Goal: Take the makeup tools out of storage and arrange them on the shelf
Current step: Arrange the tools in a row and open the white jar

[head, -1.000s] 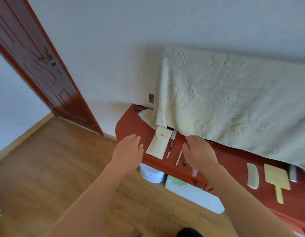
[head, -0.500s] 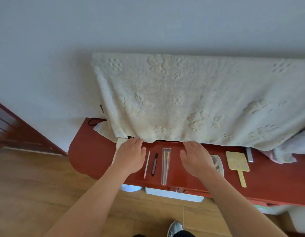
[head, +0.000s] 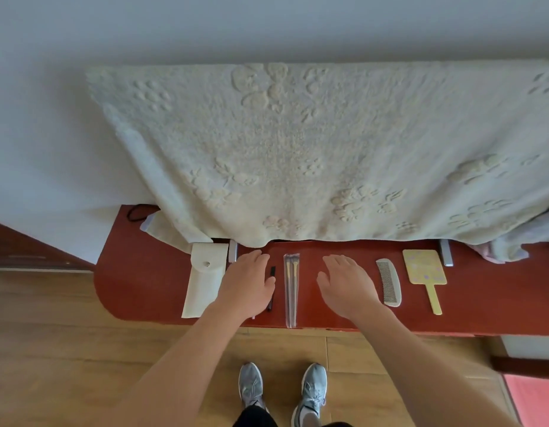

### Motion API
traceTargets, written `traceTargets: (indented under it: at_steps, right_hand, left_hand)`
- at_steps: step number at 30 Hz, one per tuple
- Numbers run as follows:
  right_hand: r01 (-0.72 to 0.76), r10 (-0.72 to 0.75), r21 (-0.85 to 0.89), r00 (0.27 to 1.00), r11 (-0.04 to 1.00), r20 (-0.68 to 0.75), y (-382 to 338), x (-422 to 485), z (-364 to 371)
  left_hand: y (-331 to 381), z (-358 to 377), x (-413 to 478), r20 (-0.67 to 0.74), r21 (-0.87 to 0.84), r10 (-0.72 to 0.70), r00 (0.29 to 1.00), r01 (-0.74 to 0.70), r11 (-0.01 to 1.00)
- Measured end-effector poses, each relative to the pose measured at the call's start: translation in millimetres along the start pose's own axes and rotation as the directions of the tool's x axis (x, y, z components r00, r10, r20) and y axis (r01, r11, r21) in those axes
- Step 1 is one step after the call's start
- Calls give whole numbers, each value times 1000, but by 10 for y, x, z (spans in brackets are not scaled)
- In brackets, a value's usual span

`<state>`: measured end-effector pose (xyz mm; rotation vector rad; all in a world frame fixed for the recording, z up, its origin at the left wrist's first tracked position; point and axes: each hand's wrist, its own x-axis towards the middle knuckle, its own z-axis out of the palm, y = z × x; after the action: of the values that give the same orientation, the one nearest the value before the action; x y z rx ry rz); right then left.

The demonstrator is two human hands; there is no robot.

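On the red shelf (head: 143, 282) under the hanging towel (head: 297, 149), the head view shows your tools already laid in a row. From left to right lie the flat pouch (head: 202, 282), which looks emptied, a black pencil (head: 272, 270), a clear sleeve (head: 291, 291) of brushes, the comb (head: 388, 282) and the yellow mirror (head: 424, 268). A silver piece (head: 233, 251) lies at the far edge just right of the pouch top. A second silver piece (head: 445, 252) lies by the mirror's far right corner.

Your left hand (head: 248, 285) is palm down with straight fingers over the pencil's left side, gripping nothing; whether it touches the shelf I cannot tell. Your right hand (head: 347, 285) is equally flat and empty, between the sleeve and the comb, apart from both.

I judge the task nearly done. Everything seems out of storage and set roughly parallel, so at most a last nudge to the spacing remains.

Against the frame half a second earlier, your left hand has moved right off the pouch, which now shows whole. It covers most of the white stick (head: 253, 317), bare then; only the near tip peeks out. Your right hand has drawn left, clear of the comb. Your head has tipped down too, so your shoes (head: 251, 386) now show on the floor.
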<state>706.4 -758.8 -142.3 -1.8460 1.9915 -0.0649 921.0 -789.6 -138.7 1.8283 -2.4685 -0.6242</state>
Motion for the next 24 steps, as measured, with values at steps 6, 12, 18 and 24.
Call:
traceTargets:
  at_steps: [6, 12, 18, 24]
  right_hand:
    - [-74, 71, 37, 996, 997, 58, -20, 111, 279]
    - [-127, 119, 106, 990, 986, 77, -12, 254, 586]
    - [-120, 111, 120, 991, 986, 77, -4, 339, 789]
    - [-127, 118, 161, 991, 979, 60, -2, 391, 908]
  left_hand:
    - [-28, 307, 157, -1, -22, 20, 1000, -20, 1000]
    - [11, 602, 291, -18, -129, -61, 998, 58, 990]
    - [53, 792, 379, -29, -121, -77, 997, 73, 990]
    - [49, 907, 434, -16, -97, -88, 996, 86, 992]
